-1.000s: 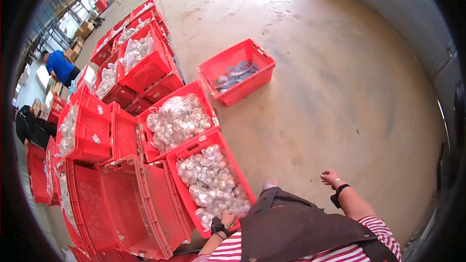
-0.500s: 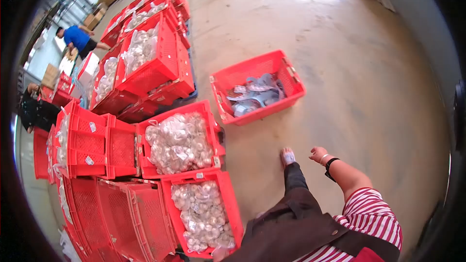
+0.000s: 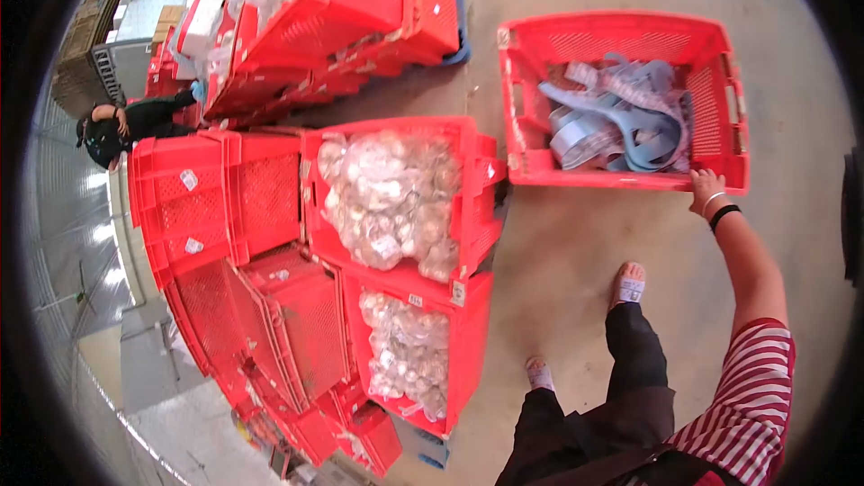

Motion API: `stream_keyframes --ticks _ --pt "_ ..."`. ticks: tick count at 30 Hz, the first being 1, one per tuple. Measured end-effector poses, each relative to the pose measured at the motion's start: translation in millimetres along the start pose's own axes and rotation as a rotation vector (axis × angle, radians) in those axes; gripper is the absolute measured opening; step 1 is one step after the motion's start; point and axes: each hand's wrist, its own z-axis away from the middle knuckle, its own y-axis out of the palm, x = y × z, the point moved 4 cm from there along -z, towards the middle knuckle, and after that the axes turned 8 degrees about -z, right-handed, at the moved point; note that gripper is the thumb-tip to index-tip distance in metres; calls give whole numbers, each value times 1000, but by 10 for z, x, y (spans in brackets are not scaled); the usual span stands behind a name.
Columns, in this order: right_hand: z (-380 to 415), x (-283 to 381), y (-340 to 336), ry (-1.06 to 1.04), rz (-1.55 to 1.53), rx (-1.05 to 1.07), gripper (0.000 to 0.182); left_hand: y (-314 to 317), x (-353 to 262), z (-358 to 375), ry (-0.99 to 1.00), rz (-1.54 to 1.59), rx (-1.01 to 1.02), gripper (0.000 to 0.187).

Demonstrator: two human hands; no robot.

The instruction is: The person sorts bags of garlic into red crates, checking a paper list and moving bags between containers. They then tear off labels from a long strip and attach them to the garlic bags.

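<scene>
Your right hand [image 3: 706, 193] at the corner of the loose red crate [image 3: 621, 182]

Your right hand touched the near rim at the right-hand corner; whether the fingers had closed around it, you could not tell from this view. Your left hand was out of view, so its state could not be told. The loose red crate sat upright on the concrete floor [image 3: 576, 247], ahead of your feet [image 3: 627, 286], with tangled blue strips [image 3: 621, 117] inside.

Close on its left stood the nearer bagged crate [image 3: 470, 202], full of clear bags [image 3: 387, 189] of pale round items. A second bagged crate [image 3: 471, 342] adjoined that one, left of your legs. Beyond them rose stacked red crates [image 3: 261, 189], and farther ahead a tall crate stack [image 3: 351, 0] stood beside a blue edge [image 3: 462, 31]. A person in dark clothes [image 3: 135, 124] was behind the stacks; another, in blue, showed partly at the top.
</scene>
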Motion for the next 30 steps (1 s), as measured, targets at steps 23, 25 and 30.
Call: stream_keyframes --ticks 23,25,30 --pt "3019 1509 1833 150 -169 49 30 -206 2808 -855 585 62 -221 20" --pt "3443 1635 2140 202 -220 55 36 -452 3089 -857 366 176 -86 22" --pt "4270 2174 2731 244 -323 150 35 -135 3837 -1135 291 283 -1 22"
